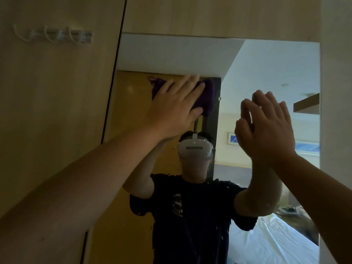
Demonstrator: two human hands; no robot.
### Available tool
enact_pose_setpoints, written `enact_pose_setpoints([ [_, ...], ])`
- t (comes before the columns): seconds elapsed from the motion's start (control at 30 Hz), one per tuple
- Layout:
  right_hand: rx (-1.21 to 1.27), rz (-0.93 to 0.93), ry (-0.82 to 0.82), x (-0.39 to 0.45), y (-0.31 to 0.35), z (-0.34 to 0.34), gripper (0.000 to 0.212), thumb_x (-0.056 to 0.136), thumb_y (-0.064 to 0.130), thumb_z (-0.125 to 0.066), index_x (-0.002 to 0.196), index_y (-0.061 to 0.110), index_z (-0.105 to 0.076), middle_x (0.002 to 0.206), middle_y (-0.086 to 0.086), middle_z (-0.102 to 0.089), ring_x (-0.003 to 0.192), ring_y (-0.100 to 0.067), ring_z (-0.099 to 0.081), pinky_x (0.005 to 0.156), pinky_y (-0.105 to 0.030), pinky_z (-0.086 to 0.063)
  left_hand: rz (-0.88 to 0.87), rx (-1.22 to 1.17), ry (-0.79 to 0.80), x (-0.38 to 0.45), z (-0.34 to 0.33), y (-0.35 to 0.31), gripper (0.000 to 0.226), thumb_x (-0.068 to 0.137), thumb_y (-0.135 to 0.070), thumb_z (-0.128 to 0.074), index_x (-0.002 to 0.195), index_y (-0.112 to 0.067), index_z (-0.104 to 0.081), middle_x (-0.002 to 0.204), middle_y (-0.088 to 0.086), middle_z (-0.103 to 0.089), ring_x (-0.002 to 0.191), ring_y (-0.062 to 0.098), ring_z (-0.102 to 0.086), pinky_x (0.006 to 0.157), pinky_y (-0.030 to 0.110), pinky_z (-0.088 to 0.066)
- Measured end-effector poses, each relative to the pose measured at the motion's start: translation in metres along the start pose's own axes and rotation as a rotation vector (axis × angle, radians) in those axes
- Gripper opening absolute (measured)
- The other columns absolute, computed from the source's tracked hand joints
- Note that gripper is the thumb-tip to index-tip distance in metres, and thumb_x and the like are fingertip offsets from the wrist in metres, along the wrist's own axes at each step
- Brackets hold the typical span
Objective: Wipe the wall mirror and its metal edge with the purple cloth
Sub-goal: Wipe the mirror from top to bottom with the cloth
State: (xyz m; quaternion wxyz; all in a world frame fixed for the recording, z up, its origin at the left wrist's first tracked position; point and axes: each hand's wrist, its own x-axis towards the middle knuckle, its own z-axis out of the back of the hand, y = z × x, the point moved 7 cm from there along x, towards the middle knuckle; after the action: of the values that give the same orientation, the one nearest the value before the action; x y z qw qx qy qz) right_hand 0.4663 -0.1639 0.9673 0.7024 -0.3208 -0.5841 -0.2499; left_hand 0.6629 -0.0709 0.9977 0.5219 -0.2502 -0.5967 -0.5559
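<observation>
The wall mirror (266, 69) fills the middle and right of the head view, set between wooden panels. My left hand (175, 107) presses the folded purple cloth (206, 98) flat against the glass in the upper left part of the mirror. My right hand (270, 130) is raised flat at the glass further right, fingers together, holding nothing; its reflection meets it. The mirror's dark left edge (112, 96) runs down beside the wooden panel. The glass reflects a person in a dark shirt with a white headset.
A wooden wardrobe panel (57, 111) stands left of the mirror with a rack of white hooks (55, 35) near its top. A pale wall strip (335, 111) borders the mirror on the right. The reflection shows a bed and a room behind me.
</observation>
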Motion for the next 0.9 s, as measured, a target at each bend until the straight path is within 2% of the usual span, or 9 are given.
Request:
enact_pose_setpoints([
  [0.17, 0.024, 0.008, -0.012, -0.001, 0.003, 0.003, 0.048, 0.097, 0.041, -0.036, 0.138, 0.018, -0.047, 0.155, -0.012, -0.036, 0.149, -0.033, -0.021, 0.122, -0.055, -0.012, -0.040, -0.004, 0.030, -0.123, -0.020, -0.046, 0.064, 0.100, -0.052, -0.043, 0.151, -0.014, -0.036, 0.161, 0.009, -0.029, 0.148, 0.029, -0.026, 0.118, 0.051, -0.023],
  [0.27, 0.011, 0.009, -0.013, -0.001, 0.003, 0.003, 0.047, 0.097, 0.041, -0.035, 0.136, 0.017, -0.048, 0.153, -0.012, -0.038, 0.148, -0.033, -0.023, 0.122, -0.055, -0.013, -0.049, -0.012, 0.080, -0.182, -0.034, -0.071, 0.064, 0.099, -0.052, -0.043, 0.151, -0.017, -0.035, 0.161, 0.008, -0.029, 0.149, 0.029, -0.025, 0.117, 0.052, -0.025],
  [0.43, 0.079, 0.000, 0.005, -0.002, 0.000, 0.010, 0.048, 0.099, 0.039, -0.038, 0.139, 0.013, -0.048, 0.155, -0.016, -0.037, 0.149, -0.035, -0.022, 0.121, -0.053, -0.012, -0.047, 0.009, 0.085, -0.210, -0.034, -0.083, 0.060, 0.099, -0.051, -0.045, 0.148, -0.018, -0.039, 0.158, 0.009, -0.034, 0.145, 0.029, -0.033, 0.115, 0.052, -0.030],
  [0.5, 0.057, -0.023, 0.009, -0.006, -0.010, 0.018, 0.053, 0.099, 0.042, -0.037, 0.142, 0.012, -0.045, 0.158, -0.017, -0.032, 0.150, -0.035, -0.019, 0.121, -0.054, -0.011, -0.064, -0.006, 0.049, -0.208, -0.032, -0.082, 0.057, 0.098, -0.049, -0.050, 0.146, -0.018, -0.042, 0.152, 0.010, -0.044, 0.138, 0.030, -0.043, 0.111, 0.051, -0.036],
  [0.57, 0.006, -0.052, 0.028, -0.013, -0.026, 0.026, 0.055, 0.099, 0.044, -0.035, 0.145, 0.013, -0.041, 0.160, -0.018, -0.027, 0.151, -0.035, -0.015, 0.122, -0.056, -0.011, -0.086, -0.041, -0.010, -0.203, -0.030, -0.079, 0.051, 0.099, -0.043, -0.055, 0.142, -0.018, -0.045, 0.139, 0.010, -0.054, 0.124, 0.031, -0.054, 0.100, 0.049, -0.045],
  [0.67, -0.101, -0.059, 0.104, -0.025, -0.045, 0.024, 0.056, 0.099, 0.045, -0.025, 0.146, 0.017, -0.036, 0.159, -0.015, -0.025, 0.150, -0.035, -0.015, 0.118, -0.061, -0.016, -0.094, -0.089, -0.118, -0.180, -0.021, -0.072, 0.044, 0.100, -0.036, -0.056, 0.139, -0.018, -0.047, 0.126, 0.009, -0.059, 0.109, 0.029, -0.059, 0.089, 0.045, -0.048],
  [0.8, -0.159, -0.062, 0.097, -0.029, -0.053, 0.017, 0.056, 0.100, 0.044, -0.021, 0.151, 0.022, -0.030, 0.162, -0.010, -0.019, 0.152, -0.032, -0.009, 0.121, -0.056, -0.014, -0.036, -0.092, -0.263, -0.086, 0.000, -0.041, 0.045, 0.097, -0.035, -0.060, 0.135, -0.013, -0.051, 0.118, 0.012, -0.061, 0.101, 0.031, -0.057, 0.085, 0.046, -0.044],
  [0.9, -0.144, -0.045, 0.054, -0.028, -0.055, 0.017, 0.054, 0.099, 0.041, -0.026, 0.149, 0.021, -0.035, 0.161, -0.011, -0.024, 0.151, -0.033, -0.015, 0.120, -0.056, -0.016, 0.016, -0.031, -0.303, 0.011, 0.020, -0.016, 0.046, 0.097, -0.037, -0.049, 0.134, -0.011, -0.052, 0.117, 0.015, -0.060, 0.102, 0.034, -0.056, 0.089, 0.048, -0.045],
])
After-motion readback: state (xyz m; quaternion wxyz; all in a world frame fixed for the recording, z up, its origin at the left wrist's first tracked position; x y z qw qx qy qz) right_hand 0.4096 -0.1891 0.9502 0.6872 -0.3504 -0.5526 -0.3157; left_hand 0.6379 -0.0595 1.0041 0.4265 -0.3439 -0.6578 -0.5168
